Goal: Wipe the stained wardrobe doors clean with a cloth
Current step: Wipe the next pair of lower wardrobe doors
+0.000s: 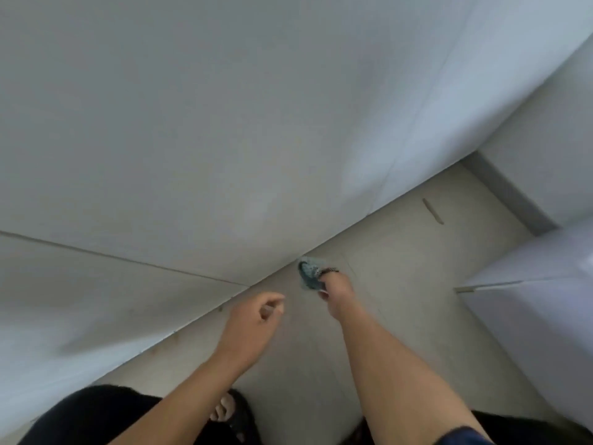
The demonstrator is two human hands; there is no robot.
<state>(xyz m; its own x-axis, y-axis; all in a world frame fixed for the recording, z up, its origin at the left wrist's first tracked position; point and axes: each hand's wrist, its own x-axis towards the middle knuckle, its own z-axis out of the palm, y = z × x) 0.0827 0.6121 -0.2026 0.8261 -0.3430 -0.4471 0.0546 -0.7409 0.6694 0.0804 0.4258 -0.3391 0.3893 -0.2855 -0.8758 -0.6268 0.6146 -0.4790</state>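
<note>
Gripping a bunched blue-green cloth [309,275], the right hand [337,292] reaches far down and forward. Its arm is stretched nearly straight from the lower right of the view, and its fingers curl round the fabric so that the wad sticks out past the knuckles. The cloth sits right at the bottom edge of the wardrobe doors [192,123], where the pale panels meet the floor [401,252]. Whether it presses the panel or only hangs just beside it I cannot tell through the blur.

From this hand the doors lie up and to the left, and their bottom edge runs on a long diagonal from lower left to upper right. In my judgement a wipe along the edge would follow that line, while a stroke up the face would lead away from the floor.

The left hand [255,316] hovers lower and to the left, near the same edge but apart from it, fingers loosely curled and holding nothing. The right is plainly the nearer to the work.

A thin seam [122,259] between two panels meets the bottom edge a little left of the cloth. Faint grey smudges show on the panels, too soft to map. Further out, a foot [224,409] in a dark sandal stands on the tiles, and a white unit [529,300] closes the right side.
</note>
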